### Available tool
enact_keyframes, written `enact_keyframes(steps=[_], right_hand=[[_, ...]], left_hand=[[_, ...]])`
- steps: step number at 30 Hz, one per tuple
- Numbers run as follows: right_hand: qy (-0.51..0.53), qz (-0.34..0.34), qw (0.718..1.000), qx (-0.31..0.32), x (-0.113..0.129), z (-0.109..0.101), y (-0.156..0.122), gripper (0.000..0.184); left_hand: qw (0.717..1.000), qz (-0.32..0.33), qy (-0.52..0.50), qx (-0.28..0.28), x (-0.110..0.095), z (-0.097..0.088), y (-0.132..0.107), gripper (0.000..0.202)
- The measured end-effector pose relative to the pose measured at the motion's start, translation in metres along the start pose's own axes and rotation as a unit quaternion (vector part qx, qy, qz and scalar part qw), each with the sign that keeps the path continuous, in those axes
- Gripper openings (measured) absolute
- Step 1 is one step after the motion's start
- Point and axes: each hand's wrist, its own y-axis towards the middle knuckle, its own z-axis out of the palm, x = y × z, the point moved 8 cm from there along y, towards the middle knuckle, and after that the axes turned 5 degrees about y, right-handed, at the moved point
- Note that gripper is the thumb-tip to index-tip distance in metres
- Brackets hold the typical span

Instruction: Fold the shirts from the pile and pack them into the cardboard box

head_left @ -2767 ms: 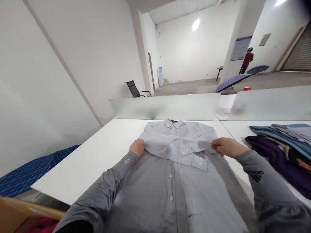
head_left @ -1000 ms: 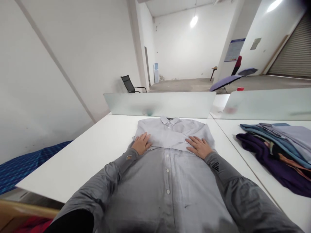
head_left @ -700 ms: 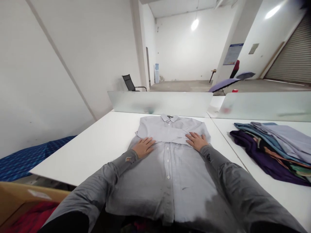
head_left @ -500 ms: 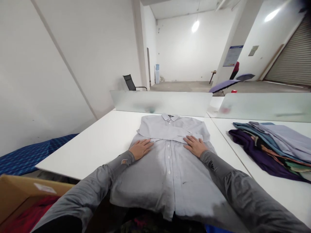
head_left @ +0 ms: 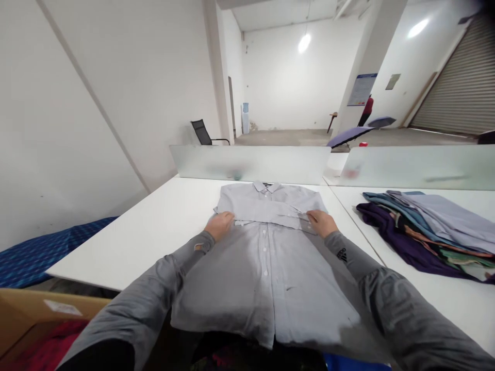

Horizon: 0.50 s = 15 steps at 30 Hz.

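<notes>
A light grey button-up shirt [head_left: 247, 278] lies front up on the white table [head_left: 154, 221], its collar at the far end. Both sleeves are folded across its chest, and the hem hangs over the near edge. My left hand [head_left: 219, 225] is closed, its fingers pinching the shirt at the left end of the crossed sleeves. On the opposite side my right hand [head_left: 323, 223] pinches the shirt by the right end of the sleeves. The fingertips of both hands are partly hidden.
Folded clothes [head_left: 429, 232] are piled on the table at right. Frosted dividers [head_left: 251, 162] line the far edge. At lower left stand a cardboard box [head_left: 23, 309] with red cloth inside and a blue patterned cloth [head_left: 58, 247]. A person [head_left: 366, 111] is far back.
Both hands were lying flat with spread fingers on the shirt. Now they have shifted outward to the sleeve ends and closed on the fabric. The view has turned slightly right.
</notes>
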Motion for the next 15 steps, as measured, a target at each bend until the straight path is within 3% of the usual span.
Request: enact_keyframes(steps=[3, 9, 15], right_hand=[[-0.007, -0.003, 1.000, 0.015, 0.017, 0.008, 0.034, 0.036], [-0.039, -0.018, 0.997, 0.057, 0.058, 0.044, 0.093, 0.037], [-0.058, -0.030, 0.994, 0.084, 0.067, 0.065, 0.121, 0.030]], left_hand=[[1.000, 0.005, -0.005, -0.024, -0.010, 0.006, 0.041, 0.031], [0.996, 0.051, -0.042, -0.063, -0.052, 0.038, 0.101, 0.029], [0.994, 0.009, -0.077, -0.082, -0.044, 0.053, 0.118, 0.041]])
